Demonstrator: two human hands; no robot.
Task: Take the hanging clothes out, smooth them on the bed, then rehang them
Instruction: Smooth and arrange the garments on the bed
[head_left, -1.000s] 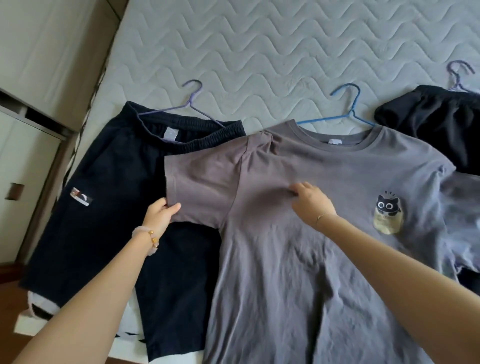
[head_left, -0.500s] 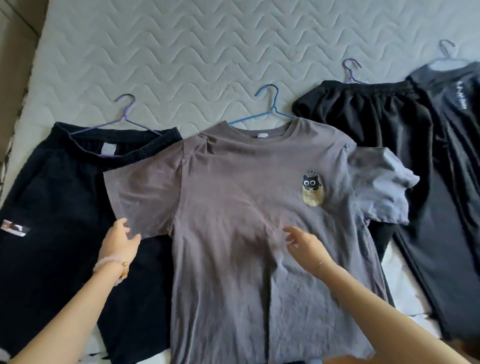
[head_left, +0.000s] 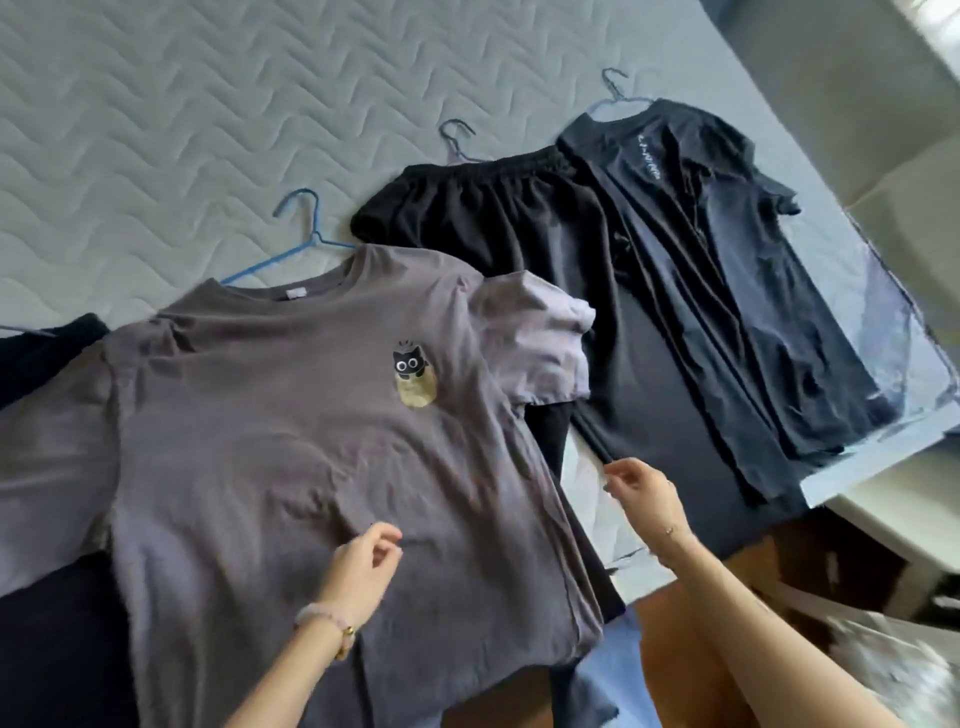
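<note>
Head: left grip (head_left: 359, 570), right grip (head_left: 645, 492) loose, empty

Brown wooden floor (head_left: 748, 564) at lower right, beside a white furniture ledge (head_left: 883, 499); soft daylight throughout.

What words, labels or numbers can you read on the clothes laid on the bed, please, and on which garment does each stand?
No text can be quoted as it reads.
White lettering on the chest of the dark T-shirt: too blurred to read.
Neck label inside the grey T-shirt: too small to show any text.
Cat picture on the grey T-shirt: a drawing only, no words.
</note>
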